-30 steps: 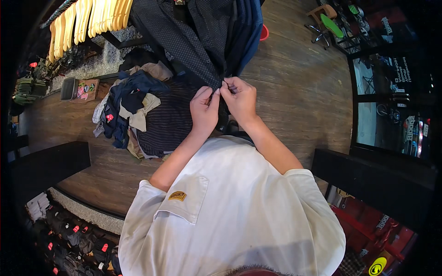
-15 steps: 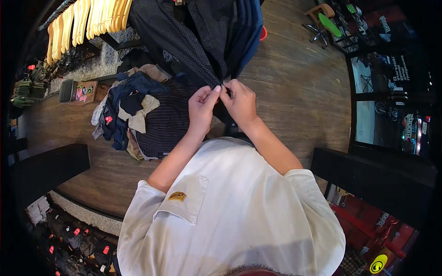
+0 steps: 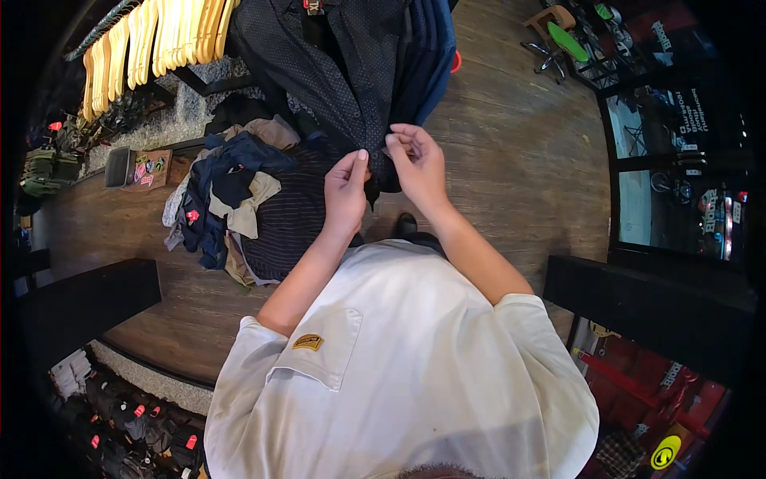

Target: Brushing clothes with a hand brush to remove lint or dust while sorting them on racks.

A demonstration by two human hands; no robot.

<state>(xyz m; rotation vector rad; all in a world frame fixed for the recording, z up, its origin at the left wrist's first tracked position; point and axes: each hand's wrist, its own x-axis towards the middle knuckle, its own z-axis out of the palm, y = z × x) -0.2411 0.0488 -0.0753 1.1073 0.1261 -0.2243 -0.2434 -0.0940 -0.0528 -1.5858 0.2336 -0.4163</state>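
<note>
A dark shirt with small pale dots hangs in front of me, its front edges coming down between my hands. My left hand is closed at the shirt's left side, thumb upright against the curled fingers. Whatever it may pinch is hidden. On the other side, my right hand has loosely bent fingers, with thumb and forefinger a little apart beside the shirt's edge. Between the hands, the shirt's black lower part hangs down.
Blue garments hang behind the shirt. Pale wooden hangers line a rail at the upper left. A clothes pile with a dark striped garment lies to the left. Black beams flank me; a chair stands far right.
My hands have parted slightly from where their fingertips met at the shirt's edge. The shirt front now shows lower between them, and my right fingers have loosened.
</note>
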